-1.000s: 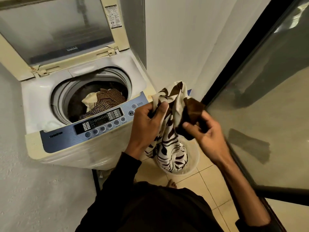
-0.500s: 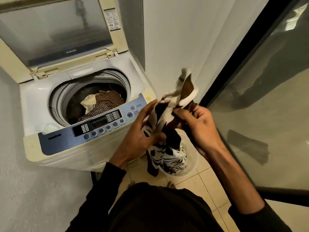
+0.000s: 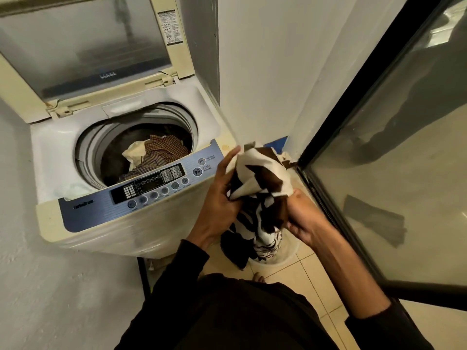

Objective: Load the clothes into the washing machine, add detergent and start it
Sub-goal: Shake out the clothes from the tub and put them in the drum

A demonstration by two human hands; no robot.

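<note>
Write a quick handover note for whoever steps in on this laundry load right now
Left hand and right hand both grip the brown-and-white patterned garment, held above the white laundry basket on the floor, right of the washing machine.
Lid is up; a checked garment and a cream one already lie in the drum.
Left: drop this garment in, empty the basket, add detergent (none in view), close lid, press start.

White plaster wall [image 3: 265, 59] at my 12 o'clock. Beige tiled floor [image 3: 316, 281] underfoot. Black-framed glass door [image 3: 404, 147] at 2 o'clock, dim reflections. Small blue thing [image 3: 276, 142] at wall foot, maybe tape.
</note>
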